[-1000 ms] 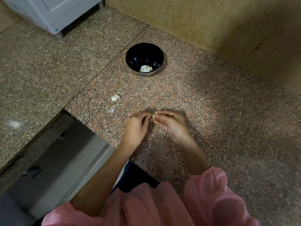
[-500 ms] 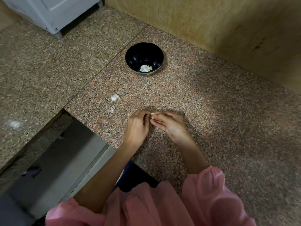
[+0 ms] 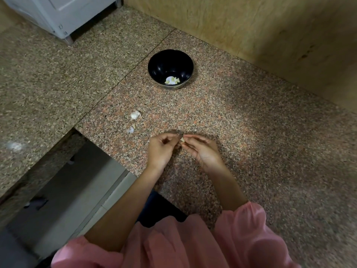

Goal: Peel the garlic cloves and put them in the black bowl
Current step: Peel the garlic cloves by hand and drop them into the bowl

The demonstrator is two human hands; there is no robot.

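- While pinching the garlic clove (image 3: 182, 139) between thumb and fingertips of the right hand (image 3: 202, 151), tugs with the curled fingers of the left hand (image 3: 162, 149) at what looks like a thin strip of skin; too small to be sure of the strip.
- Holds both hands close together, almost meeting at the clove, just above the countertop (image 3: 251, 132).
- Judged as mid-peel: pale flesh showing, but impossible to tell whether bare all round.
- Has a few peeled cloves (image 3: 172, 80) lying in the black bowl (image 3: 170, 60), well apart from the hands and farther back.
- Leaves an unpeeled garlic piece (image 3: 135, 115) and skin scraps (image 3: 132, 129) lying left of the hands.
- Next, probably: strip off the last skin, discard it, then reach forward with the right hand and release the clove low inside the bowl.
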